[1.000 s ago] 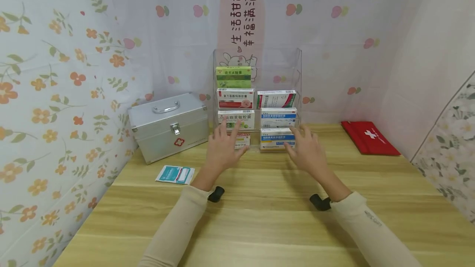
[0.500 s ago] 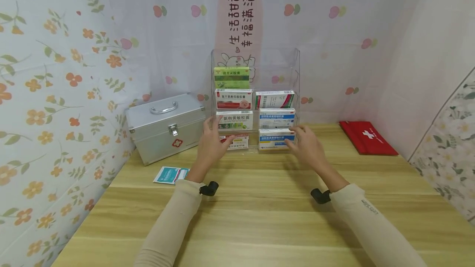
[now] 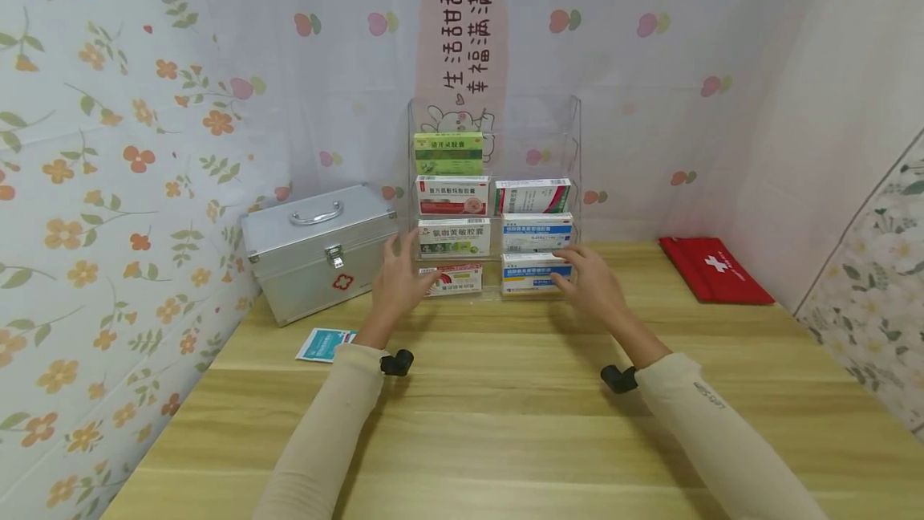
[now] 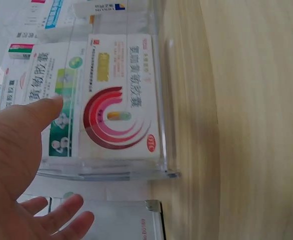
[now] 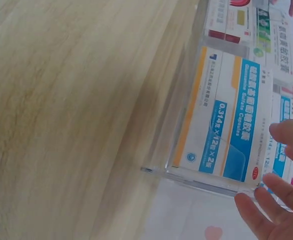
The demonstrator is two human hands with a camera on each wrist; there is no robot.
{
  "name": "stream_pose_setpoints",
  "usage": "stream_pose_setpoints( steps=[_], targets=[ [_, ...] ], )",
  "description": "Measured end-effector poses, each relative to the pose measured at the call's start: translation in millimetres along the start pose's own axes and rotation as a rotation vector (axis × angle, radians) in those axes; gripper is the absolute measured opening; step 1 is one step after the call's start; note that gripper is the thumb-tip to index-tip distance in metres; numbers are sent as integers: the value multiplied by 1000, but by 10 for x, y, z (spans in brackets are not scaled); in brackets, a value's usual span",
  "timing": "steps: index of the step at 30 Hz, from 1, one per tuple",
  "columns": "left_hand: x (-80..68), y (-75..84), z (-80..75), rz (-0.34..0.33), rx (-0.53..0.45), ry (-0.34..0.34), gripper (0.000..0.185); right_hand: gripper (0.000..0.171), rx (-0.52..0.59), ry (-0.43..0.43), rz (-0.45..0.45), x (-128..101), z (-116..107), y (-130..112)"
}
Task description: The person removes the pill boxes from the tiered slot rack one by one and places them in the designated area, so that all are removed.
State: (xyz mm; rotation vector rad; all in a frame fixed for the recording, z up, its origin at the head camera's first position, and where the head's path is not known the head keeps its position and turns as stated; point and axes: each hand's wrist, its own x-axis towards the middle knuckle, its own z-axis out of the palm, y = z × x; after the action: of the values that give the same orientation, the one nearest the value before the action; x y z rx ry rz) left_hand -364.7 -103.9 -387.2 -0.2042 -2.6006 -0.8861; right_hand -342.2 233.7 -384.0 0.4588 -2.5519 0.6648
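A clear tiered display rack (image 3: pixel 534 131) stands at the back of the table, holding several medicine boxes. My left hand (image 3: pixel 397 283) is by its lower left side, thumb in front and fingers spread outside. In the left wrist view that thumb (image 4: pixel 49 110) overlaps a white-and-green capsule box (image 4: pixel 64 127); beside it is a box with red arcs (image 4: pixel 119 100). At the lower right side is my right hand (image 3: pixel 595 283), fingers apart. Its thumb and fingers (image 5: pixel 254 212) show near a blue-and-white capsule box (image 5: pixel 226 120) on the bottom tier. Neither hand holds anything.
Left of the rack stands a silver medicine case (image 3: pixel 325 255) with a handle on top. A teal-and-white packet (image 3: pixel 321 345) lies before it, partly behind the left wrist. On the right lies a red first-aid pouch (image 3: pixel 715 271). A patterned curtain (image 3: pixel 325 62) hangs behind.
My left hand has moved left, from in front of the lower boxes to the rack's left side. The right hand stays close to the right side. The boxes keep their places.
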Motion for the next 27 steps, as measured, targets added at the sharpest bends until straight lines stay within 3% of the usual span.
stream_pose_setpoints(
  steps=[10, 17, 27],
  targets=[
    [34, -95, 32, -17, 34, -92, 96, 29, -18, -32, -35, 20, 7, 37],
    [78, -113, 31, 6, 47, -103, 94, 27, 9, -49, -26, 51, 4, 51],
    [88, -157, 31, -22, 32, -127, 95, 26, 60, -50, -10, 58, 43, 93]
  ],
)
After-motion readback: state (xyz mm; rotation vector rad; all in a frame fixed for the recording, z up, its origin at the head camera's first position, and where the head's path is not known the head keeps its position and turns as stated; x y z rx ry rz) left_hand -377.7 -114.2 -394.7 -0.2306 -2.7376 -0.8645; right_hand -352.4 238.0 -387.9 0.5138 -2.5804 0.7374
